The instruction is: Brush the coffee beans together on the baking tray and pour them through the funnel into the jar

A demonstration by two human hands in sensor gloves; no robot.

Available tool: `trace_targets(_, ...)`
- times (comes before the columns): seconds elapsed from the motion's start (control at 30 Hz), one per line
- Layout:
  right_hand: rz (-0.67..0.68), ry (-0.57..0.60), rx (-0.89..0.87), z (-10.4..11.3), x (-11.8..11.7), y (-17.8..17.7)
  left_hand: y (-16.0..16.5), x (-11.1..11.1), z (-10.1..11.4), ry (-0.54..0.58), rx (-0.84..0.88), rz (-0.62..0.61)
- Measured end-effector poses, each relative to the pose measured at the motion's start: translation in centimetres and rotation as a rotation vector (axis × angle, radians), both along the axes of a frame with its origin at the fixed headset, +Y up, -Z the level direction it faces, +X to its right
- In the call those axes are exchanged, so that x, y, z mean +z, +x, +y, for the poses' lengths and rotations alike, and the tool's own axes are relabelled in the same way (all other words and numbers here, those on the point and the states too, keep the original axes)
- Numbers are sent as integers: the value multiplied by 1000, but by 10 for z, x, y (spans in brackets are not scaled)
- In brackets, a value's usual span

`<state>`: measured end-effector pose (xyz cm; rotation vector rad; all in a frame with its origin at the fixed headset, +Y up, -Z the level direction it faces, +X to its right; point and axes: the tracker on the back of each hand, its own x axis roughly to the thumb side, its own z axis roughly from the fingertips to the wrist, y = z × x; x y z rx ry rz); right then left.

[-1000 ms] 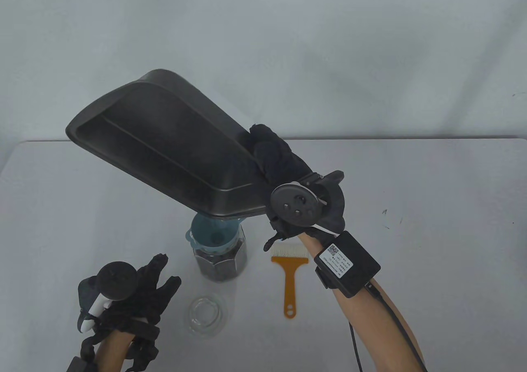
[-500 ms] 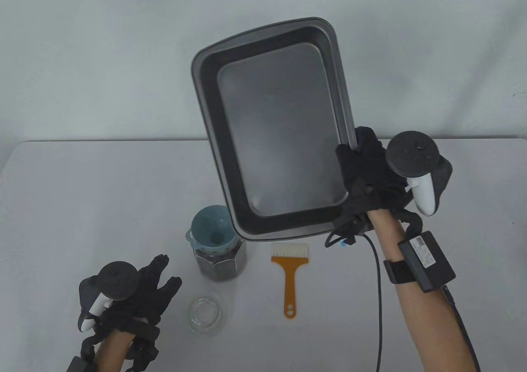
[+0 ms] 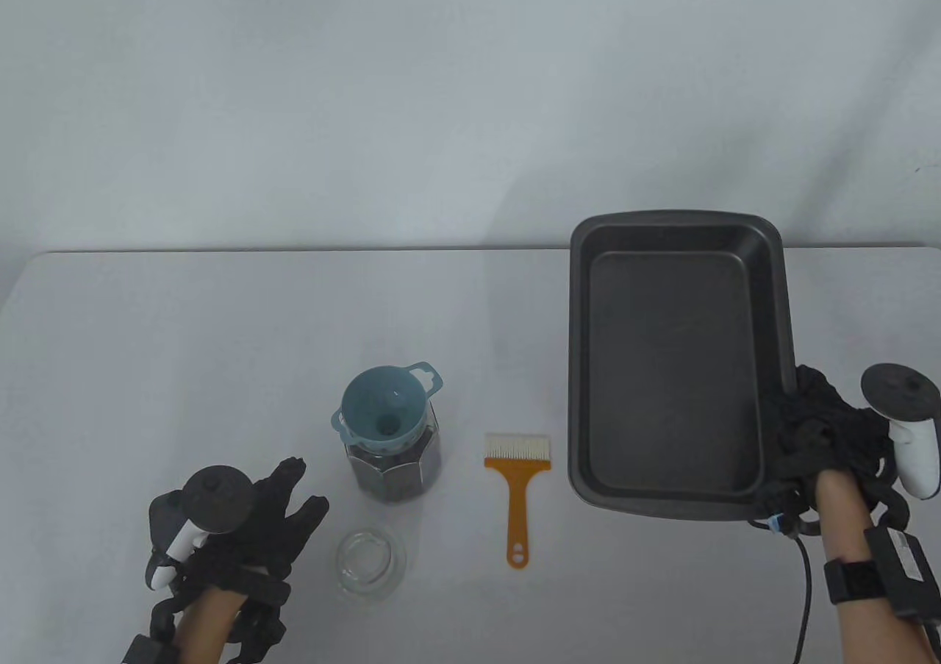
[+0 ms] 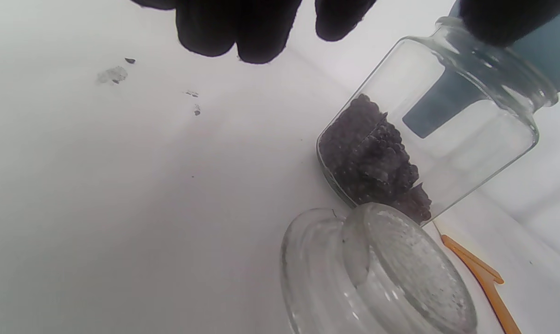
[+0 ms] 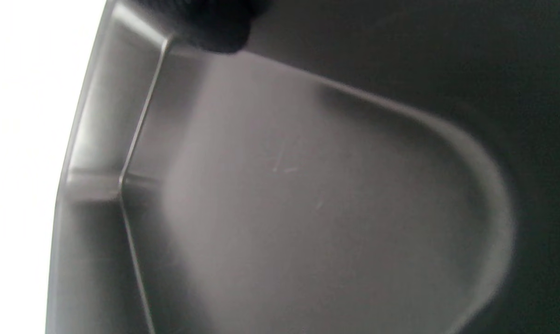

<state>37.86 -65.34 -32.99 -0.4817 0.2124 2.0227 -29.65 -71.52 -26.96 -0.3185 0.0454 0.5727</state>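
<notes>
Emptied, the baking tray (image 3: pixel 673 362) has been swung right, away from the funnel (image 3: pixel 384 414) — gripped at its rim by the right hand (image 3: pixel 816 443); the left hand (image 3: pixel 253 524) rests open, holding nothing.

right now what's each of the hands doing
Left hand: open, fingers spread, holding nothing.
Right hand: grips the baking tray at its near right corner.
</notes>
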Motion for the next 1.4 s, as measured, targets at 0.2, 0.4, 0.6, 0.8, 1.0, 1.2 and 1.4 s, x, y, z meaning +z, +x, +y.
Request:
trace_targets(0.2,-5,-140,40,-50,16,21,0,-1,0,-4,-6,8)
trace_targets(0.4,17,-240,25,-87,20,23,0,0,0,-10,-8,15)
trace_targets(0.6,38,-292,50,-101,19,19,-1,1,0,-9,-5,21)
trace_targets(0.8,58,-291,54,-105,19,18,-1,1,0,-7,-3,22)
trace_targets(1.0,82,-310,190,-105,16,13,-2,1,0,-4,-2,26)
trace_targets(1.2,53,-330,251,-107,16,12,-2,1,0,-6,-3,31)
trace_targets(1.4,49,-310,247,-105,18,10,-3,1,2,22,9,49)
